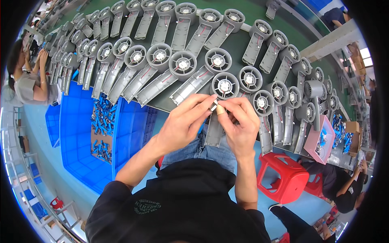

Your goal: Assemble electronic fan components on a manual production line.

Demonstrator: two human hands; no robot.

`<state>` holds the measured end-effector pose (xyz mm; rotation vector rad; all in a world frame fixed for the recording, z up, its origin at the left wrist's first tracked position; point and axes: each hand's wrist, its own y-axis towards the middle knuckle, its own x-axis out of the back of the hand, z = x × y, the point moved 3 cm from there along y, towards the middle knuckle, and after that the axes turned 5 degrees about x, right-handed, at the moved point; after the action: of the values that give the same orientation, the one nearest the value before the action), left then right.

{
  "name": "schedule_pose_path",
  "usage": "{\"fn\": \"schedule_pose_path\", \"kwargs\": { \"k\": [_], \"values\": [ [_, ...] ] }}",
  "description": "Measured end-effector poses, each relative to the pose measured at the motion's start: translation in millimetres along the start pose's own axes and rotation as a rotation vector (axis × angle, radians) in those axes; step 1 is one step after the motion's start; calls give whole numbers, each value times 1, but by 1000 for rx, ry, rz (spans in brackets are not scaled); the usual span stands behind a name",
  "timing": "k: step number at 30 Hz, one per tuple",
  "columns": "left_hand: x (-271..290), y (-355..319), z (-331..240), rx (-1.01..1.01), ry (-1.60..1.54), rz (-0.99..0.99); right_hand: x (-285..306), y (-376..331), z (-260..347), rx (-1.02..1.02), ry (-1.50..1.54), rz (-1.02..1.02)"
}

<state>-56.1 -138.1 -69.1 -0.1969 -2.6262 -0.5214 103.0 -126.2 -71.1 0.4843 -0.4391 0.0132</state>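
Observation:
My left hand point(181, 120) and my right hand point(242, 126) meet at the table's near edge, fingertips pinched together. Between them is a small dark part with a row of light metal marks point(213, 106); the fingers hide much of it, so its kind is unclear. A pale finger cover point(220, 109) sits on a right-hand digit. Just beyond my fingertips lies a grey handheld fan housing point(225, 86), its round grille facing up. Its open handle shell point(213, 131) points toward me, beneath and between my hands.
Rows of similar grey fan housings point(182, 65) cover the green-topped table. At left, a blue bin point(81, 162) holds blue cylindrical parts point(103, 117). A pink box point(326, 135), cardboard box point(353, 137) and red stool point(283, 178) are at right. Co-workers sit left point(36, 83) and right point(346, 188).

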Motion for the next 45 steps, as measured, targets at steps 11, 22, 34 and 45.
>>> {"fn": "schedule_pose_path", "kwargs": {
  "k": [11,22,34,45],
  "values": [
    [4,2,1,26,-30,35,-1,1,-4,139,-43,-3],
    [10,8,6,9,-41,138,2,11,2,295,-159,68],
    [6,6,1,31,-24,15,24,-35,39,-120,-136,-95],
    [4,3,3,40,-55,13,-5,-3,7,45,-140,-36]
  ]
}}
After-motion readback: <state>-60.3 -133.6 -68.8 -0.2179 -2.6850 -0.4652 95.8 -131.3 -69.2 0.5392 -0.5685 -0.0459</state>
